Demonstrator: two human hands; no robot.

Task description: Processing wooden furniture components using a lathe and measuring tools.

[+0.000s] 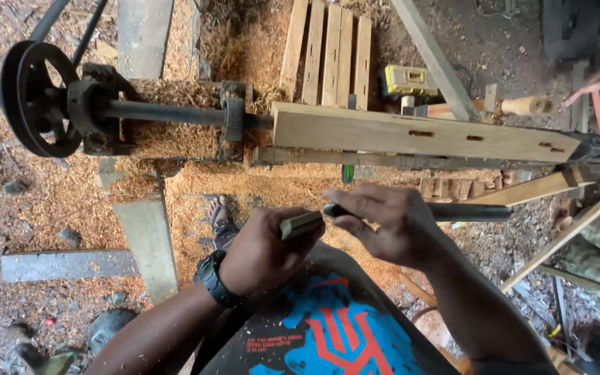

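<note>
— What's that in the hands?

— A long dark tool (453, 212), a round bar by the look of it, lying level and running off to the right of both hands. The left hand (265, 253) has a small greyish block (301, 224), flat-sided, maybe a stone; I can't tell for sure.

— How are the hands set?

— Close together, almost touching. The left hand is curled tight round the block, with a black watch (213, 278) on that wrist. The right hand (383, 226) is clamped over the near end of the dark tool, fingers folded down on it. The block's tip meets the tool's end right between the two hands.

— And beyond them?

— Just past the hands, a pale squared timber (418, 135) lies across, with small slots cut in its face, mounted on a dark shaft (168, 113). That shaft runs left to a black pulley wheel (36, 97), well off from the left hand. Sawdust (182, 191) lies thick on the floor under it all, and a sandalled foot (222, 217) shows just beyond the left hand.
</note>
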